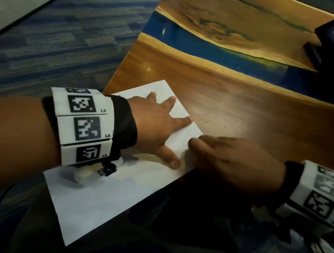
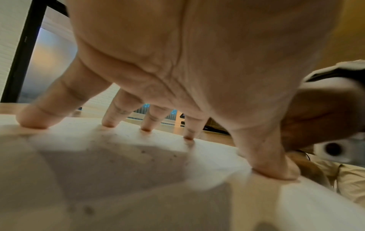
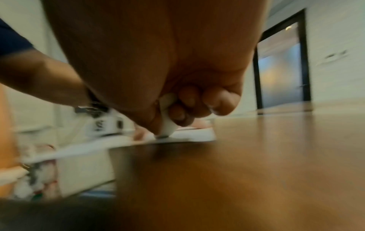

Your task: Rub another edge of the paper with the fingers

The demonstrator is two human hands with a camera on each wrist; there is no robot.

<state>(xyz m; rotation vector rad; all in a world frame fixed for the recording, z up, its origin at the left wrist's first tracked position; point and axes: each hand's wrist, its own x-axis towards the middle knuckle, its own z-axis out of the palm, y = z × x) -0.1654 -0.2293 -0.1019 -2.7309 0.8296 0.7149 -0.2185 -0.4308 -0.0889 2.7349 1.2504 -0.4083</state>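
Head view shows the left hand [image 1: 158, 126] spread flat, fingertips pressing the white paper [image 1: 108, 196]. Just beside it, the right hand [image 1: 235, 164] pinches a small white eraser [image 3: 168, 115], standing nearly upright, its tip on the paper's right edge, on the wooden table [image 1: 241, 103].

White sheet of paper [image 1: 108, 196] at 6 o'clock, lightly speckled with dark flecks. Tabletop [image 1: 231, 95] of brown wood grain, crossed toward 12 o'clock by a blue band [image 1: 195, 44]. Carpet [image 1: 66, 32] at 10 o'clock, blue-grey blocks and stripes. Wristbands [image 1: 84, 128] white with black square codes. Eraser [image 3: 168, 115] white, dark-tipped.
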